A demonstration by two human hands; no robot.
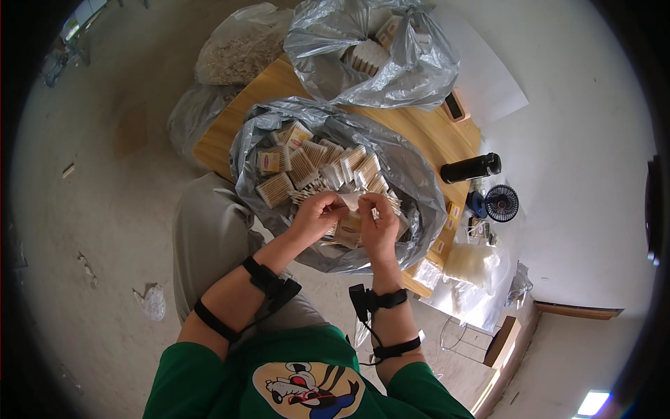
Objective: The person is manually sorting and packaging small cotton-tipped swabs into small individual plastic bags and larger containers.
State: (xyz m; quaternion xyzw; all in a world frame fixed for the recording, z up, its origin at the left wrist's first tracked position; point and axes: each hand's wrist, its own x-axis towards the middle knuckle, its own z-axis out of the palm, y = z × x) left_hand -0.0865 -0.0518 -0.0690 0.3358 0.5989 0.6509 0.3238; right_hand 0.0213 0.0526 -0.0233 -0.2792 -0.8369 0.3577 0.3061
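Note:
Both my hands work above a large grey plastic bag (419,174), which stands open and is filled with packs of cotton swabs (303,169) and loose swabs. Between my fingertips a small, pale, see-through plastic bag (352,201) is stretched. My left hand (321,215) pinches its left edge, and my right hand (379,222) pinches the right edge with thumb and forefinger. Just below my fingers lies a swab pack with a yellowish label (347,229); I cannot tell whether it touches either hand. Another labelled pack (272,161) rests at the left of the heap.
The grey bag sits on a wooden table (216,146). Behind it is a second grey bag (307,49) with more packs. A black flask (471,168), a small fan (502,203) and a stack of clear plastic bags (469,264) are on the right. Filled clear sacks (241,59) stand at the far left.

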